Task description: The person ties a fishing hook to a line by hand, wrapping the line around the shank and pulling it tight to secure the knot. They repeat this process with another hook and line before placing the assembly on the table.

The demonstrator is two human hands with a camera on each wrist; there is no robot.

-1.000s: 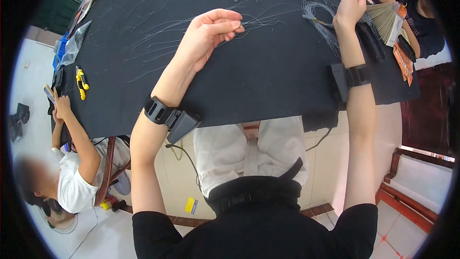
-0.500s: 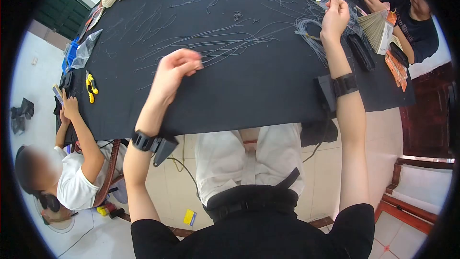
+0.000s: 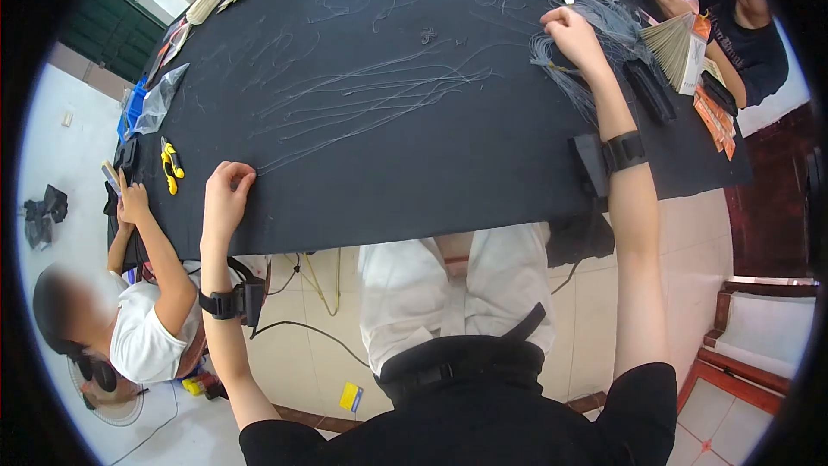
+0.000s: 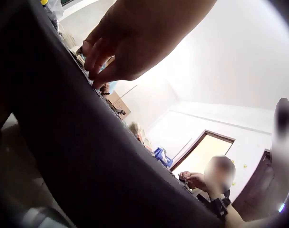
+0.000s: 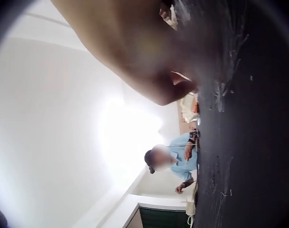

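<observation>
Several thin grey strands (image 3: 371, 91) lie stretched across the black cloth. The left hand (image 3: 226, 203) is low at the table's left front, thumb and fingertips together on the near end of one strand. In the left wrist view, the left hand (image 4: 135, 40) has its fingertips down at the cloth. The right hand (image 3: 576, 41) is bent at the upper right, fingers curled, beside a looped grey bundle (image 3: 561, 78); whether a strand is between them cannot be seen. The right hand (image 5: 144, 52) is blurred in the right wrist view.
Yellow-handled pliers (image 3: 172, 166) lie left of the strands. A clear plastic bag (image 3: 159, 102) is at the left edge. More grey strands (image 3: 604, 22), a black case (image 3: 649, 93) and fanned cards (image 3: 677, 56) lie at the right. Other people sit at both sides.
The left hand has swept from the middle of the table leftward and toward the front edge. The right hand has shifted slightly left, its wrist bending toward the strands.
</observation>
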